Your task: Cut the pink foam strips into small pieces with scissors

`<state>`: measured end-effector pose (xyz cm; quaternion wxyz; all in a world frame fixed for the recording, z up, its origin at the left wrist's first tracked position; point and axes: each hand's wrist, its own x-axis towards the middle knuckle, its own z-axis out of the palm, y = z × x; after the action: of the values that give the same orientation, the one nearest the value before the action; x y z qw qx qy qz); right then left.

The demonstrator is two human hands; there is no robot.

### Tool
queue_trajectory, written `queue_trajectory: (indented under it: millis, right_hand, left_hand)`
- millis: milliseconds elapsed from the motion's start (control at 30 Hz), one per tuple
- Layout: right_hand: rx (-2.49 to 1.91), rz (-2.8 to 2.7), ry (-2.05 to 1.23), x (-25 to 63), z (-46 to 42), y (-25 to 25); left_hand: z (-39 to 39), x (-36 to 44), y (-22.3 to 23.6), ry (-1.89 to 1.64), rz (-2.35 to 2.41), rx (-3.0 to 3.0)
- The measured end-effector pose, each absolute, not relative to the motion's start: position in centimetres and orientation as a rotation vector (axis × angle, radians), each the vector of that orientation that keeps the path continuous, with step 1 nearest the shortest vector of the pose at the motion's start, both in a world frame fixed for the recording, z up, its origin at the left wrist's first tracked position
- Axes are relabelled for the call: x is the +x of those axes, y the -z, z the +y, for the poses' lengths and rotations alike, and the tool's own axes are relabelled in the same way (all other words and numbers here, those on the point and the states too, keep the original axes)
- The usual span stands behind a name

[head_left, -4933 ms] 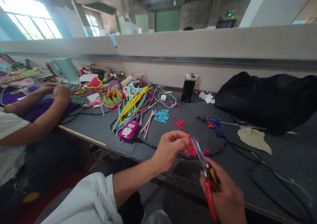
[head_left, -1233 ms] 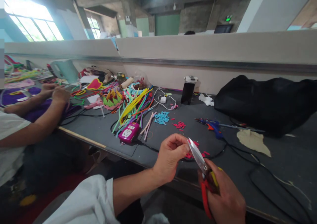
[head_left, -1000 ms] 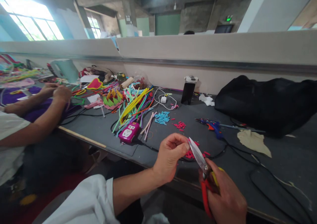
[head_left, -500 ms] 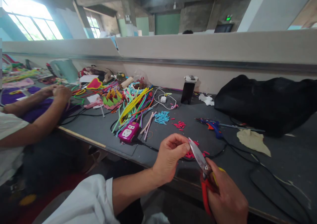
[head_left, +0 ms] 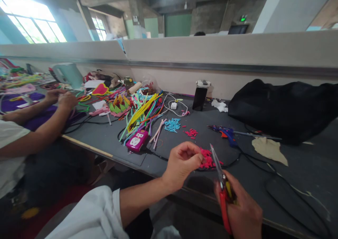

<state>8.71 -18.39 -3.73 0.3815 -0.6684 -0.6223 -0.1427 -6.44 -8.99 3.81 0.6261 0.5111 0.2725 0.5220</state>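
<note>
In the head view, my left hand [head_left: 181, 167] is pinched, thumb against forefinger, over the table's near edge. Whatever sits between those fingertips is too small to make out. My right hand [head_left: 244, 205] is wrapped round a pair of scissors [head_left: 217, 164] with red and yellow handles. Their blades point up and away from me, a short gap to the right of my left fingertips. Just behind both hands lies a heap of short red-pink pieces [head_left: 207, 158]. Farther back are a smaller red-pink pile [head_left: 191, 132] and a pile of short blue pieces [head_left: 172, 125].
A purple power strip [head_left: 137, 140] and a bundle of coloured pipe cleaners [head_left: 144, 112] lie left. A blue glue gun [head_left: 228, 135], black cable [head_left: 244, 154], dark bottle [head_left: 200, 96] and black bag [head_left: 285, 110] are right. A co-worker's hands [head_left: 62, 98] work at far left.
The scissors have moved right, away from my left fingertips, and their blades have turned more upright. My left hand has stayed almost in place, still pinched.
</note>
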Motion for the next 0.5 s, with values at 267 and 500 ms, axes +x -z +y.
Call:
queue_trajectory:
  millis: [267, 500]
  right_hand:
    - [-1.648, -1.545, 0.116, 9.3, -18.4, 1.7]
    - [-1.65, -1.514, 0.047, 9.7, -18.4, 1.9]
  left_hand:
    - [-8.9, -5.9, -1.9, -1.209, 0.437, 2.532]
    - [-9.3, -5.7, -1.5, -1.039, 0.411, 2.946]
